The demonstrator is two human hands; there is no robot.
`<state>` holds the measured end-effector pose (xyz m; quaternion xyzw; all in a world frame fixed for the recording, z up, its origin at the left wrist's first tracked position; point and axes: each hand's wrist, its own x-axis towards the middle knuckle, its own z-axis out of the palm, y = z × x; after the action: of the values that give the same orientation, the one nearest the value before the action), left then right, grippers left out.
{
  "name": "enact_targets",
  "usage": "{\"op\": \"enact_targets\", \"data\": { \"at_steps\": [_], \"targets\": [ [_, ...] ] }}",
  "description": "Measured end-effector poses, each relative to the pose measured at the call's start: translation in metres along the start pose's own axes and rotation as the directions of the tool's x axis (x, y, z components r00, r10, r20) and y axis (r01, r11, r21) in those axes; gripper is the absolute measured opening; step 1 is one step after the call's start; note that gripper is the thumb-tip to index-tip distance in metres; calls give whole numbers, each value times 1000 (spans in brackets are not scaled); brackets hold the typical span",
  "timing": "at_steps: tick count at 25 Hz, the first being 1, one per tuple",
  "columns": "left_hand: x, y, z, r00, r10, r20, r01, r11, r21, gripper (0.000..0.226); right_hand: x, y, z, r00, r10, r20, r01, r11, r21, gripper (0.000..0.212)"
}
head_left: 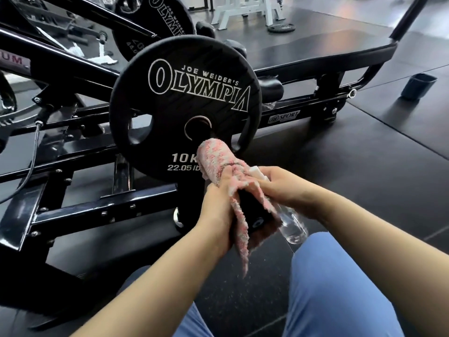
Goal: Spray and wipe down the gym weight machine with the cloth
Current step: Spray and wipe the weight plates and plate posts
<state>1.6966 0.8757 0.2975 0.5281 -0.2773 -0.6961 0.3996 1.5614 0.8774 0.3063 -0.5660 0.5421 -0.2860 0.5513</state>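
A pink and white cloth (218,161) is wrapped round the black loading peg (255,215) that sticks out toward me from the weight machine's 10 kg Olympia plate (184,93). My left hand (216,210) grips the cloth round the peg from the left, and a loose tail of cloth hangs below it. My right hand (279,184) pinches the cloth from the right and also holds a clear spray bottle (292,226), whose body points down toward my knee. The peg's end cap shows between the cloth folds.
The black machine frame (102,210) runs left and behind the plate, with a cable (34,154) at the left. A second plate (155,23) stands behind. A dark cup (418,86) sits on the floor mat at right. My blue-trousered knees (340,288) are below.
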Motion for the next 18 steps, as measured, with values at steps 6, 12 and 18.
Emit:
{"op": "enact_targets", "data": {
  "at_steps": [6, 12, 18],
  "targets": [
    [-39, -11, -7, 954, 128, 272, -194, 952, 235, 40, -37, 10, 1, 998, -51, 19, 48, 988, 147, 28],
    [-38, -31, -22, 892, 310, 330, -430, 807, 405, 28, -43, 32, 8, 970, -199, -137, 200, 980, -11, 38],
    [-35, -38, -18, 903, 278, 326, -377, 877, 298, 26, -46, 22, 2, 936, -321, -145, 210, 839, -502, 60]
  ]
}}
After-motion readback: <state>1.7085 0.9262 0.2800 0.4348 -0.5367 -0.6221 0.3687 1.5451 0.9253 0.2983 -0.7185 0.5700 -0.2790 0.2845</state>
